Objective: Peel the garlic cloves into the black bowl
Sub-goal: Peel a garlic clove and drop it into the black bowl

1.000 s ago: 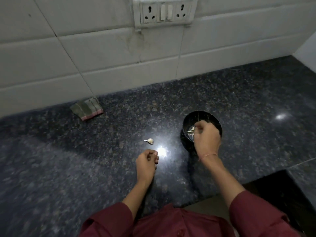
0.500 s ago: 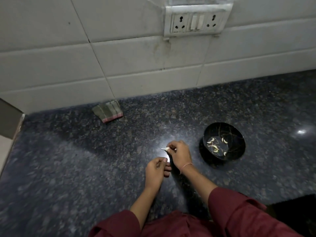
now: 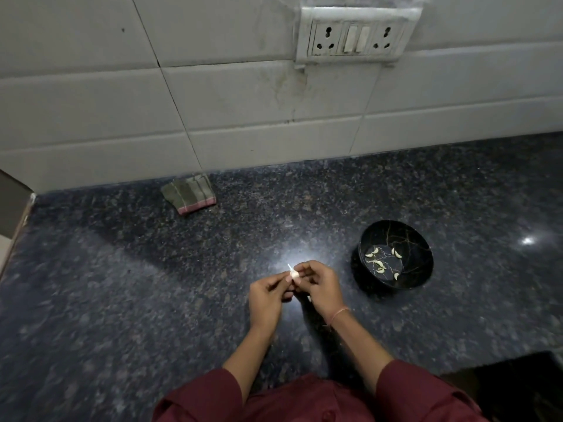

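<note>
A small white garlic clove (image 3: 293,272) is pinched between both hands above the dark granite counter (image 3: 152,284). My left hand (image 3: 268,296) grips it from the left with curled fingers, and my right hand (image 3: 316,284) pinches it from the right. The clove's thin pointed tip sticks up and to the left. The black bowl (image 3: 417,280) stands on the counter to the right of my hands, apart from them. Several peeled cloves (image 3: 377,263) lie on its bottom.
A folded green cloth with a pink edge (image 3: 189,194) lies at the back by the white tiled wall. A socket and switch panel (image 3: 355,35) sits on the wall above. The counter's left edge (image 3: 18,239) and a dark opening at bottom right (image 3: 511,388) bound the surface.
My right hand left the bowl, picked the loose clove off the counter and brought it to my left hand. Both hands now hold it together. The view shifted left.
</note>
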